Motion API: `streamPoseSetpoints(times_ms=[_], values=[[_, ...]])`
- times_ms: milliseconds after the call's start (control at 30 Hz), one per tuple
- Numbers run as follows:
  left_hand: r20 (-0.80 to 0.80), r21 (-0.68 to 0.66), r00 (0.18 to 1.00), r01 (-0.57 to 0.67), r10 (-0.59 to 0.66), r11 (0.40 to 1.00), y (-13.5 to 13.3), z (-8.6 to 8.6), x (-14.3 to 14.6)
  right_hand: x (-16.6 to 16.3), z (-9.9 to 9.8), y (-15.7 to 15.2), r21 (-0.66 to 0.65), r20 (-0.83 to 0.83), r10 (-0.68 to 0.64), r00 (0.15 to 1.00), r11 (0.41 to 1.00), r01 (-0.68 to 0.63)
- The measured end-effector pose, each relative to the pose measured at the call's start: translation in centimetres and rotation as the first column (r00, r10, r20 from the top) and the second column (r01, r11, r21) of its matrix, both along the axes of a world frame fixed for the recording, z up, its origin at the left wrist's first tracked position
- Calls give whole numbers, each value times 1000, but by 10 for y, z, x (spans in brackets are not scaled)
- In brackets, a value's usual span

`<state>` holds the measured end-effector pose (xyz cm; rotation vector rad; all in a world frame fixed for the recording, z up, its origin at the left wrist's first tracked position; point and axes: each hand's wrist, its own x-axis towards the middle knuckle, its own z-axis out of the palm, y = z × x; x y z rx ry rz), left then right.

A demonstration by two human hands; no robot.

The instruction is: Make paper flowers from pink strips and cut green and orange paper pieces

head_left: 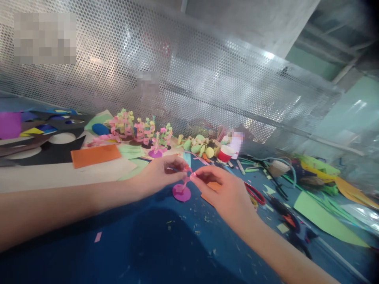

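A small paper craft stands on the blue table: a purple paper disc (181,193) with a thin pink stem rising from it. My left hand (160,173) pinches the top of that pink stem from the left, fingers closed. From the right, my right hand (226,195) meets it with fingertips pinched on a small pink paper strip (189,173) at the stem's top. Both hands hover just above the disc.
Finished curly paper trees (142,132) in pink, green and yellow stand in a row behind. An orange paper sheet (95,155) lies at left, a red and white cup (225,154) behind, red-handled scissors (256,194) beside my right hand, green paper (322,217) at right. A perforated metal screen (177,79) backs the table.
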<state>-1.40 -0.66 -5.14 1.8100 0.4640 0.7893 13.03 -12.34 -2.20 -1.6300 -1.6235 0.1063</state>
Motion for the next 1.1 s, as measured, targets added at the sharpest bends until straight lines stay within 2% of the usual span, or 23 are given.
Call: streamPoseSetpoints(times_ms=[233, 367, 900, 1100], values=[[80, -41, 996, 45, -41, 998, 4, -9, 5, -5, -3, 11, 159, 205, -69, 976, 987, 37], [102, -55, 993, 68, -62, 996, 4, -10, 4, -6, -4, 12, 230, 246, -70, 967, 973, 12], [118, -102, 990, 84, -72, 991, 3, -11, 4, -2, -9, 15, 123, 159, -83, 984, 990, 64], [134, -64, 988, 85, -76, 994, 1, -10, 3, -4, -7, 16, 132, 155, -67, 986, 990, 46]])
